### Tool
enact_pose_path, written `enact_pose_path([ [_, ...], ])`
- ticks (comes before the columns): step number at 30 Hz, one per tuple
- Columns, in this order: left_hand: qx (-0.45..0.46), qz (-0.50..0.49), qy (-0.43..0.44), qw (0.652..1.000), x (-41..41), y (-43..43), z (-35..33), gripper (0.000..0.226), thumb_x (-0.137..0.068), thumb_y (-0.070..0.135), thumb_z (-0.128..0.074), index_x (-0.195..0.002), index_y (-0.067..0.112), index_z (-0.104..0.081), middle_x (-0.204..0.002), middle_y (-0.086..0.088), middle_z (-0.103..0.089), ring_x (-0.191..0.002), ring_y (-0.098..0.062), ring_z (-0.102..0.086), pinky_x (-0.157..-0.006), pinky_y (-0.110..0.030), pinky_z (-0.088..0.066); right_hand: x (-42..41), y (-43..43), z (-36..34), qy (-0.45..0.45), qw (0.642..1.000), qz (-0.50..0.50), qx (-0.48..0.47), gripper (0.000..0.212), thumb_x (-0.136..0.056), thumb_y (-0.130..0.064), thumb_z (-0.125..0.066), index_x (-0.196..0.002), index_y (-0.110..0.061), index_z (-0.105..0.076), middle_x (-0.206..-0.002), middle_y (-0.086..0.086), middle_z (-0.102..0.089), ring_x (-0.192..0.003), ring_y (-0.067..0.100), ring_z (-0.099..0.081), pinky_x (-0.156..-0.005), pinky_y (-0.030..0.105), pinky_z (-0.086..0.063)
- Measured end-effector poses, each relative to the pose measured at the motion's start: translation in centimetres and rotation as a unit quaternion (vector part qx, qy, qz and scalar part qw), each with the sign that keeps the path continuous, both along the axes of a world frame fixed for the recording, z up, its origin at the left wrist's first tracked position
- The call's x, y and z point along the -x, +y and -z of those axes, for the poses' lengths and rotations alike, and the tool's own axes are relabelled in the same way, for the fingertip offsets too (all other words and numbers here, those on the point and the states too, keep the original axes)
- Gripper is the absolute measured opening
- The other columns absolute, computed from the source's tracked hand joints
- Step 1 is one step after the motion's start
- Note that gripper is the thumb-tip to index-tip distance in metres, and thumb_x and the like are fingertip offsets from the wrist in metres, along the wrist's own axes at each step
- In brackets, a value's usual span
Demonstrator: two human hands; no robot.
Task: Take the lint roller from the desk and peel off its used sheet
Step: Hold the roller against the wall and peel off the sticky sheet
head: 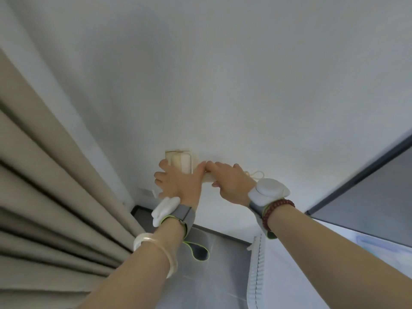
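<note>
One lint roller (181,162) is being held up in front of the white wall (223,85), its cream roll end pointing left and its handle running right, so the long axis is lying roughly level. The roll is being gripped by the left hand (176,180), thumb across its front; the handle is being clenched in the right hand (227,179). Two wrist straps and two bracelets are being worn. Beige curtains (44,197) are hanging at left.
</note>
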State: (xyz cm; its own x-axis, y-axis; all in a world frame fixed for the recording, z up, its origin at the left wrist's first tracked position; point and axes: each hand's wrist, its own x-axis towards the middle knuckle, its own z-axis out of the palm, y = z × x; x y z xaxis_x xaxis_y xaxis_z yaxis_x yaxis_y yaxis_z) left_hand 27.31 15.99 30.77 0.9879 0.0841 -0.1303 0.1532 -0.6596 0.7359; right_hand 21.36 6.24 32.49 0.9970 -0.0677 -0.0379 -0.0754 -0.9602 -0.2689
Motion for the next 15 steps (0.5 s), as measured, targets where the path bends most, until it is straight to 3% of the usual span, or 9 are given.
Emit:
enact_pose_path([
  [3,-0.024,0.015,-0.021,0.999,-0.3,0.7,-0.3,0.082,-0.068,0.062,-0.065,-0.123,0.009,-0.036,-0.118,-0.016,-0.049,-0.109,-0.033,-0.048,-0.090,-0.044,-0.041,-0.4,0.8,0.1,-0.007,1.000,-0.002,0.009,0.035,-0.085,0.005,-0.047,-0.114,-0.013,-0.038,-0.103,0.009,-0.056,-0.091,0.031,-0.055,-0.076,0.035,-0.030],
  [7,-0.030,0.018,-0.027,0.999,-0.3,1.0,-0.9,0.078,-0.072,0.059,-0.064,-0.122,0.006,-0.036,-0.117,-0.016,-0.049,-0.106,-0.034,-0.051,-0.088,-0.043,-0.043,-0.4,1.1,-0.3,-0.023,0.999,-0.015,0.030,0.028,-0.086,0.002,-0.048,-0.108,-0.011,-0.041,-0.099,0.008,-0.056,-0.088,0.029,-0.054,-0.073,0.032,-0.027],
  [10,-0.001,-0.017,-0.002,1.000,-0.2,1.0,-1.5,0.076,-0.074,0.053,-0.063,-0.123,0.002,-0.036,-0.119,-0.018,-0.051,-0.105,-0.035,-0.054,-0.085,-0.041,-0.044,-0.4,1.4,-1.5,-0.070,0.993,-0.042,0.088,0.016,-0.091,-0.010,-0.044,-0.107,-0.010,-0.046,-0.096,0.007,-0.060,-0.085,0.029,-0.055,-0.072,0.030,-0.022],
  [13,0.047,-0.065,0.050,0.996,-0.1,0.9,-2.2,0.071,-0.081,0.049,-0.059,-0.125,-0.002,-0.036,-0.123,-0.020,-0.053,-0.109,-0.037,-0.056,-0.087,-0.039,-0.044,-1.2,2.4,-3.4,-0.155,0.967,-0.069,0.191,0.039,-0.090,-0.025,-0.021,-0.087,-0.009,-0.057,-0.080,0.009,-0.067,-0.067,0.028,-0.053,-0.072,0.033,-0.028],
  [15,0.085,-0.087,0.087,0.989,-0.1,0.6,-3.0,0.069,-0.086,0.048,-0.055,-0.129,-0.003,-0.034,-0.128,-0.021,-0.053,-0.115,-0.036,-0.055,-0.093,-0.038,-0.042,-2.1,3.0,-5.1,-0.181,0.949,-0.075,0.245,0.041,-0.093,-0.025,-0.025,-0.072,-0.010,-0.057,-0.068,0.009,-0.069,-0.058,0.027,-0.044,-0.075,0.038,-0.036],
])
